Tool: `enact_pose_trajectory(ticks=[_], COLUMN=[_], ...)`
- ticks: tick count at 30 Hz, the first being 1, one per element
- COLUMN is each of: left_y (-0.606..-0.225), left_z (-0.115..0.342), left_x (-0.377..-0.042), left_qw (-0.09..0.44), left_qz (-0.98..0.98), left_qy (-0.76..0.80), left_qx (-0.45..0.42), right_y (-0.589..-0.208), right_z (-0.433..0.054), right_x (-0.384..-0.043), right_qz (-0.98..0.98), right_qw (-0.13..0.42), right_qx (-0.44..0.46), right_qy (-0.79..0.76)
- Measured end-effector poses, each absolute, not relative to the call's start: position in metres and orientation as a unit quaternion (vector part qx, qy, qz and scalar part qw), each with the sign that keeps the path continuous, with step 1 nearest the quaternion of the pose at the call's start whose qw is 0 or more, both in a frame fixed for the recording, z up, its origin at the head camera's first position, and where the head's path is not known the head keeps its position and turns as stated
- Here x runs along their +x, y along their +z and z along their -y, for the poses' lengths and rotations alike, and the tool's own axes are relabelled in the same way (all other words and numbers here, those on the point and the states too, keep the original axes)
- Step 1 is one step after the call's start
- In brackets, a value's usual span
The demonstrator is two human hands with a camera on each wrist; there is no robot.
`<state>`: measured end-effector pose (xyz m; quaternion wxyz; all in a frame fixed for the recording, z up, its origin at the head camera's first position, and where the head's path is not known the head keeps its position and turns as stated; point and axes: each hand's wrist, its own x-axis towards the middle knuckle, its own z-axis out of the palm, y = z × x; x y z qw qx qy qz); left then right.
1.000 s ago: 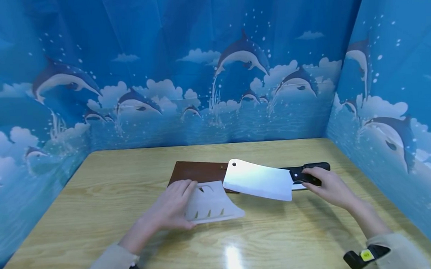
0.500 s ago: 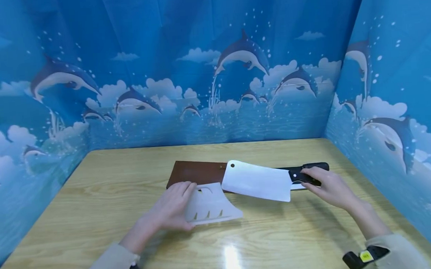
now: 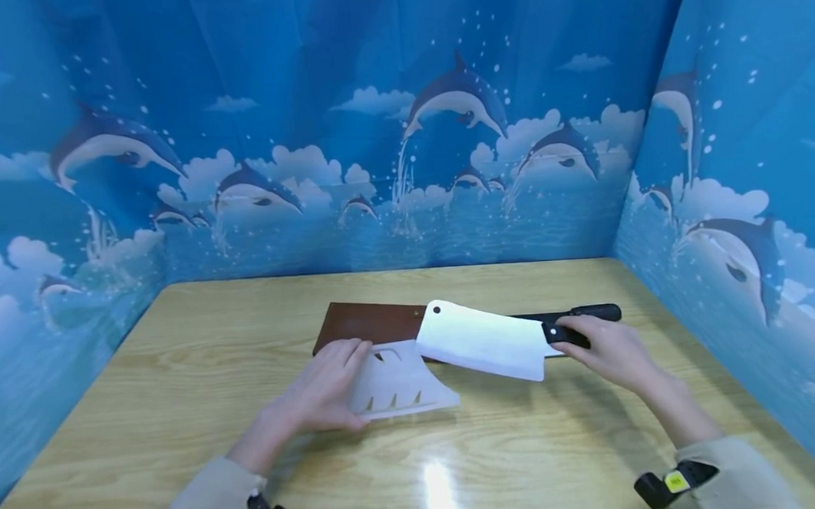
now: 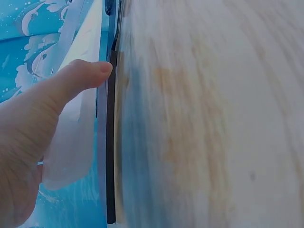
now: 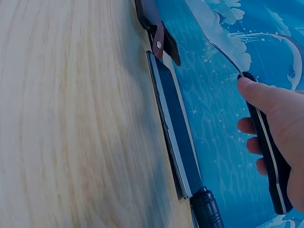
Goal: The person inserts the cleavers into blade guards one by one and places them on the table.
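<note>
My left hand grips a white plastic blade cover by its left end, thumb at the lower edge. Small pointed slots run along the cover, and its curved right side faces the other hand. A cleaver with a broad shiny blade is held by its black handle in my right hand. The cleaver's holed front end points left and meets the cover's upper right corner in the head view. In the right wrist view, the fingers wrap round the handle, the thumb near the blade.
Behind the hands lies a brown sheath with a snap strap. A second knife lies right of it, its ribbed black handle and flat blade showing in the right wrist view. Dolphin-print curtains border the wooden table.
My right hand has drawn the cleaver slightly left, its front end now meeting the white cover's corner. The left hand and cover have stayed almost in place.
</note>
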<state>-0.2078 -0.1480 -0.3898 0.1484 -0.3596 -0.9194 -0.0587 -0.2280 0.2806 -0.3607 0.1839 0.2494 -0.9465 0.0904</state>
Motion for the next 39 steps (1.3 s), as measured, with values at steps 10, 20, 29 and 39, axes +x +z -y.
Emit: enact_pose_trajectory(ticks=[10,20,29,39], left_y=[-0.390,-0.382,-0.378,-0.376], left_z=[0.152,0.158,0.164,0.169], left_x=[-0.209,-0.209,-0.209,-0.204], left_qw=[0.151,0.140,0.114,0.104], left_qz=[0.922,0.924,0.929,0.922], left_qy=[-0.077,-0.076,-0.074,-0.064], left_qx=[-0.349,-0.349,-0.343,-0.367], right_y=[-0.372,-0.373,-0.367,-0.367], right_z=[-0.274,-0.279,-0.282,-0.281], right_x=[-0.231,-0.234,-0.230,-0.223], right_qz=[0.941,0.892,0.872,0.860], right_qw=[0.199,0.288,0.280,0.251], right_qx=[0.265,0.337,0.393,0.433], right_qy=[0.073,0.083,0.080,0.097])
